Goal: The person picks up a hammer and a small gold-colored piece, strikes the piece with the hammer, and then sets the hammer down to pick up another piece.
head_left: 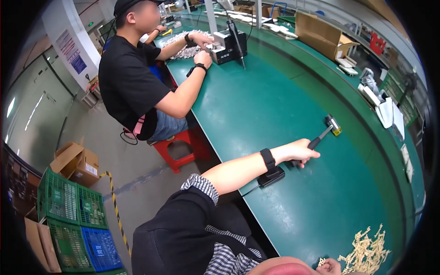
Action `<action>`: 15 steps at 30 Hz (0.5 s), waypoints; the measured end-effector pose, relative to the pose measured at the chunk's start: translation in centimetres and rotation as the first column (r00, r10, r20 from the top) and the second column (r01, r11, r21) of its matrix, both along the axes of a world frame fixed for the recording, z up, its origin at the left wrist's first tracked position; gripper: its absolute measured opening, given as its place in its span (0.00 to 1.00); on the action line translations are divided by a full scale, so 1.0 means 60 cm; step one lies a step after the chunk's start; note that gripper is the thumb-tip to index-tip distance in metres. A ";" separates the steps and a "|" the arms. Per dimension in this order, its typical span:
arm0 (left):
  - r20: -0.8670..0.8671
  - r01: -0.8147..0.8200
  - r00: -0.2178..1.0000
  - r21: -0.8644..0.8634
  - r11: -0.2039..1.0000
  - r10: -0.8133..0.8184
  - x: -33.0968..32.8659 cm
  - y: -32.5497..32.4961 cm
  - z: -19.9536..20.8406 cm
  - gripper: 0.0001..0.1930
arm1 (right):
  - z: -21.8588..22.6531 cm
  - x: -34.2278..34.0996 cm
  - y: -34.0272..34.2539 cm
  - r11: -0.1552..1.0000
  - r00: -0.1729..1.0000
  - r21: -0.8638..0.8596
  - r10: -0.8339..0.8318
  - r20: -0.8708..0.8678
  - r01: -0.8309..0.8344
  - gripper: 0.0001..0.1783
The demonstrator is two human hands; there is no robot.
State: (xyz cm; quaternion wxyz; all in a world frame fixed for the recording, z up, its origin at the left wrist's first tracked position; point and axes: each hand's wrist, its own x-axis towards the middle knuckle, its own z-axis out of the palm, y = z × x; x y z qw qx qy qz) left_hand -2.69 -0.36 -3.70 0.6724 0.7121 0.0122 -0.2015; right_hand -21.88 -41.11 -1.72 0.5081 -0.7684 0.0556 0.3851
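My left arm stretches across the green workbench (275,215), a black strap and a small black box around its wrist. My left hand (301,152) is closed around the black handle of a mallet (325,133). Its head has a black end, a silver middle and a yellow end, and lies away from me over the bench top. At the bottom edge, my right hand (331,266) shows only in part. Its fingers pinch a small beige part (321,262), beside a loose pile of similar beige parts (366,252).
A co-worker (137,78) sits on a red stool (176,149) at the far left, hands at a black machine (229,46). Beyond lies a heap of small pale pieces (185,50). An open cardboard box (321,34) and white parts (389,112) line the far side. Crates (75,229) stand on the floor.
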 end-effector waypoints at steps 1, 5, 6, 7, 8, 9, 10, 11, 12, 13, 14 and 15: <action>0.002 -0.002 1.000 0.002 1.000 0.002 0.005 0.005 -0.001 0.15 | 0.000 0.007 0.003 1.000 1.000 -0.005 0.015 -0.023 -0.015 0.07; 0.012 0.005 1.000 -0.012 1.000 -0.005 0.014 0.003 0.000 0.15 | 0.005 0.013 0.004 0.997 0.997 0.055 -0.047 -0.053 0.049 0.08; 0.023 -0.011 1.000 -0.013 1.000 0.012 0.017 0.003 0.003 0.15 | 0.009 0.019 0.006 0.998 0.998 0.053 -0.031 -0.049 0.034 0.08; 0.036 -0.027 0.999 -0.014 1.000 0.028 0.019 0.002 0.003 0.15 | 0.012 0.022 0.008 0.999 0.999 0.051 -0.016 -0.044 0.018 0.09; 0.034 -0.026 0.999 -0.015 1.000 0.026 0.018 0.001 0.002 0.15 | 0.014 0.023 0.008 0.999 0.999 0.050 -0.002 -0.037 0.004 0.09; 0.020 -0.031 0.999 -0.010 0.999 0.031 0.014 0.000 0.002 0.15 | 0.014 0.021 0.007 0.999 0.999 0.049 -0.004 -0.038 0.006 0.09; 0.009 -0.036 0.999 -0.005 0.999 0.036 0.013 -0.001 0.000 0.15 | 0.013 0.019 0.006 0.999 0.999 0.045 -0.002 -0.036 0.004 0.09; 0.000 -0.040 0.999 0.000 0.999 0.040 0.012 -0.002 -0.001 0.15 | 0.011 0.017 0.004 0.999 0.999 0.042 -0.001 -0.034 0.002 0.09; 0.004 -0.038 0.999 -0.001 0.999 0.038 0.013 -0.001 -0.002 0.15 | 0.011 0.016 0.004 0.999 1.000 0.039 0.001 -0.032 0.000 0.09; 0.001 -0.027 1.000 0.003 1.000 0.027 0.015 0.000 -0.004 0.15 | 0.011 0.016 0.004 0.999 1.000 0.039 -0.001 -0.028 0.002 0.09; -0.002 -0.016 1.000 0.007 1.000 0.016 0.015 0.001 -0.004 0.15 | 0.013 0.017 0.005 0.999 1.000 0.047 -0.004 -0.031 0.005 0.08; -0.008 -0.002 1.000 0.014 1.000 0.002 0.013 0.002 -0.002 0.15 | 0.012 0.016 0.009 0.998 0.999 0.058 -0.009 -0.038 0.011 0.08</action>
